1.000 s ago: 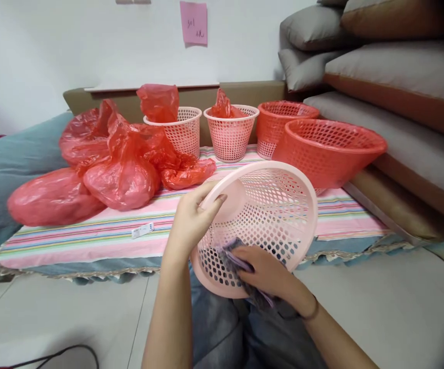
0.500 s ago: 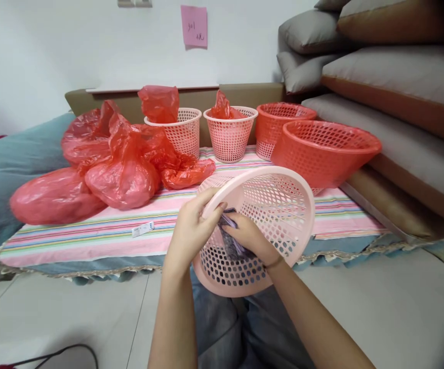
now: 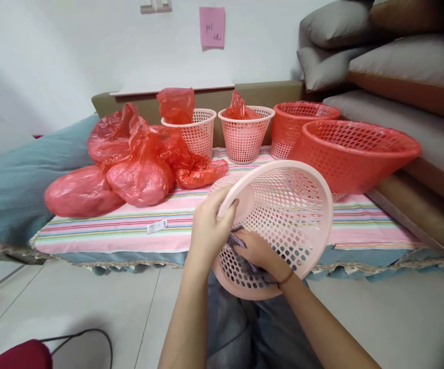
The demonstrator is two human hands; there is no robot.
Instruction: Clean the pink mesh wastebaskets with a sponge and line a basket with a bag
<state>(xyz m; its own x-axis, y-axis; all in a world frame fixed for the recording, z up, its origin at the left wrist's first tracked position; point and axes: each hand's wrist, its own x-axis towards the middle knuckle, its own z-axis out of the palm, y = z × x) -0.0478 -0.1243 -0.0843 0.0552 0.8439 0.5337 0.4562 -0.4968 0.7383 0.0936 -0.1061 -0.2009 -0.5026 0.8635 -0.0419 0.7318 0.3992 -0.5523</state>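
Note:
A pink plastic basket [image 3: 283, 205] with perforated walls is tilted above my lap, its mouth facing me. My left hand [image 3: 212, 220] grips the rim on the left side, thumb over the edge and fingers outside. Inside the basket, my right hand [image 3: 258, 251] is closed on a dark grey and purple cloth [image 3: 245, 261], which lies against the lower left wall. Part of the cloth is hidden under that hand.
Red plastic bags [image 3: 141, 179] sit on the left of a striped cover [image 3: 102, 233]. Two pink baskets [image 3: 245, 138] holding red bags stand behind. Two baskets wrapped in red bags [image 3: 356, 164] are at right, beside stacked cushions [image 3: 410, 66]. A small white label [image 3: 156, 226] lies in front.
My right hand and the cloth have moved slightly deeper and lower along the basket's inner wall. The view has turned a little to the left; my left hand keeps its hold on the rim.

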